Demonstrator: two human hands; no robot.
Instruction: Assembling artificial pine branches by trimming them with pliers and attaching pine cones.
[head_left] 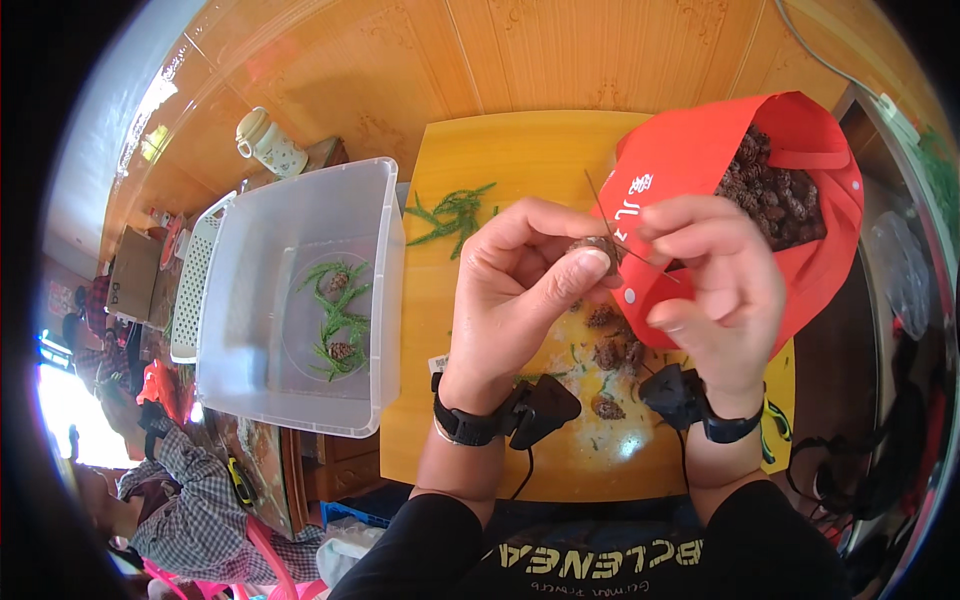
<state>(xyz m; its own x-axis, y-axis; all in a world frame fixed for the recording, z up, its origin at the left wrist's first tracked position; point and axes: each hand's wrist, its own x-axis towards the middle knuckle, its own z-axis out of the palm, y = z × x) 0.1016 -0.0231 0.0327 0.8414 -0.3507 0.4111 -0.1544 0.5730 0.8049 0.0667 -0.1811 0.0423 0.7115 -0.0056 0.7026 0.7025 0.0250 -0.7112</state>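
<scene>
Above the yellow table, my left hand (500,300) pinches a small brown pine cone (608,252) between thumb and fingers. A thin brown wire (597,195) stands out from the cone, one end rising upward and another slanting toward the right. My right hand (735,285) is beside it, thumb and fingers apart around the slanting wire end, with no clear grip on it. Beneath my hands lie several loose pine cones (610,352) and small green scraps. Farther back, a green artificial pine sprig (455,212) rests on the table.
A red bag (680,150) full of pine cones (755,190) stands at right. The clear plastic bin (388,260) at left holds green sprigs with cones (342,350). Pliers (776,432) lie at the table's right edge. Another person (190,500) sits at lower left.
</scene>
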